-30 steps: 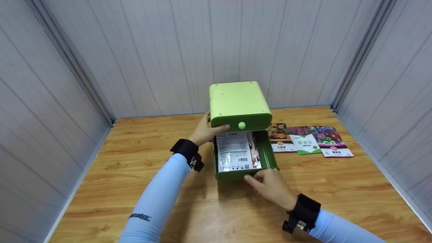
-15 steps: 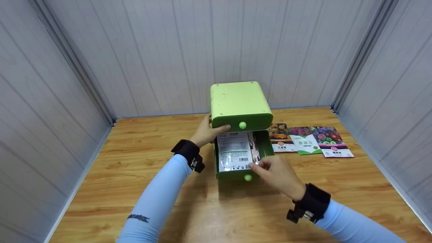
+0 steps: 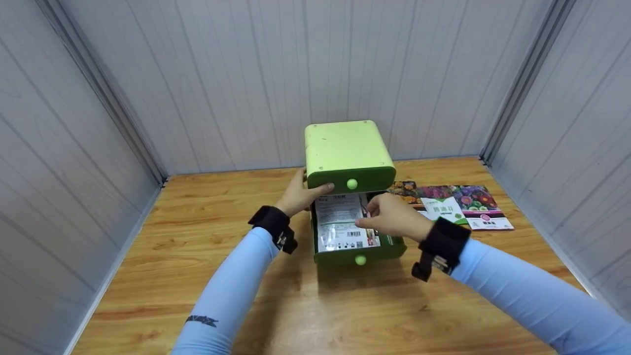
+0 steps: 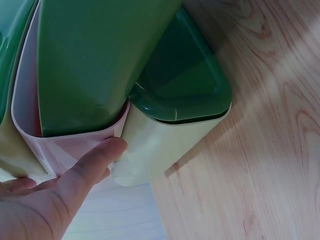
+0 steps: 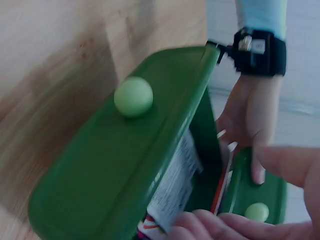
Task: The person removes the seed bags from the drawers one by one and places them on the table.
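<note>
A stacked drawer unit (image 3: 347, 145) with a yellow-green top stands against the back wall. Its middle drawer (image 3: 330, 257) is pulled out, with white printed packets (image 3: 336, 231) inside. My left hand (image 3: 298, 195) holds the unit's left side, thumb over the front of the top drawer. In the left wrist view that thumb lies at the edge of the pink middle casing (image 4: 75, 142). My right hand (image 3: 397, 216) is over the right half of the pulled-out drawer, thumb and fingers apart. In the right wrist view its fingers (image 5: 200, 225) reach close to the packets, overlapping them.
Right of the unit, several flower seed packets lie on the wooden table: orange flowers (image 3: 404, 190), a white and green label (image 3: 443, 209), and mixed flowers (image 3: 485, 202). Pale panel walls (image 3: 236, 88) enclose the back and both sides.
My right hand has left the drawer's lower knob, risen over its front edge, and moved back above the packets. My left hand keeps its hold on the unit.
</note>
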Tool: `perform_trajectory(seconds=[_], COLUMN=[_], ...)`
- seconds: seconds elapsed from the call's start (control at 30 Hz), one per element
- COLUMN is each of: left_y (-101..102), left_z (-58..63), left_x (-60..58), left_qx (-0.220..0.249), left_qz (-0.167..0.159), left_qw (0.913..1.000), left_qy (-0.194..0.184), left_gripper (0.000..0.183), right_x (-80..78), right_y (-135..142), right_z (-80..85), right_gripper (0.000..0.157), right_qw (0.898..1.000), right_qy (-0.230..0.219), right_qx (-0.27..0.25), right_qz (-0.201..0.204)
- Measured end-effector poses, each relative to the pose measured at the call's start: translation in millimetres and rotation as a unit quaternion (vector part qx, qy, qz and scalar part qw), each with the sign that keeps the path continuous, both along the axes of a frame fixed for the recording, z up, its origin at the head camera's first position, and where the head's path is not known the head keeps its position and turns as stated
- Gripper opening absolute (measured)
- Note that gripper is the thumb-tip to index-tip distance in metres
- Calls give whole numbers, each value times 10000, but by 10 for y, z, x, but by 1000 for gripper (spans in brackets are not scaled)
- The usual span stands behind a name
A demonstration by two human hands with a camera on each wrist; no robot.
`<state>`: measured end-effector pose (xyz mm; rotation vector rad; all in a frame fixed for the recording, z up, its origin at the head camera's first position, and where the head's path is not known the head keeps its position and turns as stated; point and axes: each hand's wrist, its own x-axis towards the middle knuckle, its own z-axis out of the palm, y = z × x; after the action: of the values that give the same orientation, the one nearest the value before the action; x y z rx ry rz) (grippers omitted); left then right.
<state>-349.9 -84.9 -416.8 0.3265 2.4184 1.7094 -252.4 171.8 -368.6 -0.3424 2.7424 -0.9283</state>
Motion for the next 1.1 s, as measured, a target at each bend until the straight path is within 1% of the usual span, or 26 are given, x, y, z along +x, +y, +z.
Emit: perform_trajectory(seconds=[0.07,0.17,0.2,0.27,0.33,0.37,0.47,0.57,0.7,0.83,0.93,1.07,1.1], left_y=[0,3,5,9,12,16,30,42,43,42,49,63,67], left_z=[1,4,6,8,13,14,15,17,21,23,23,19,17], left_x=[1,-1,-2,-4,0,2,2,-5,-14,-19,-28,-39,-41], left_qx=[36,48,48,52,65,82,129,109,39,91,147,183,192], left_qz=[-15,-20,-15,2,7,5,-36,-86,-125,-139,-147,-161,-162], left_qw=[10000,10000,10000,10000,10000,10000,9999,9999,9999,9998,9997,9997,9997], left_qy=[-13,-10,-9,-8,-17,-22,-31,4,85,100,85,77,77], left_gripper=[98,97,98,97,97,97,96,96,95,91,90,89,89], right_x=[-87,-185,-209,-245,-277,-293,-333,-362,-413,-448,-509,-556,-553], right_y=[-37,-108,-133,-177,-225,-247,-295,-313,-317,-344,-360,-405,-421], right_z=[-7,-46,-61,-94,-130,-148,-193,-229,-290,-333,-412,-465,-457], right_gripper=[38,47,47,38,43,44,36,45,47,54,56,60,61], right_qw=[9992,9964,9954,9938,9927,9925,9926,9932,9933,9933,9936,9931,9927], right_qy=[-300,-643,-730,-838,-896,-914,-881,-785,-735,-795,-772,-687,-672], right_qx=[244,543,625,736,802,814,831,853,878,809,778,904,951], right_qz=[67,47,38,21,-37,-60,-115,-103,-149,-233,-254,-293,-304])
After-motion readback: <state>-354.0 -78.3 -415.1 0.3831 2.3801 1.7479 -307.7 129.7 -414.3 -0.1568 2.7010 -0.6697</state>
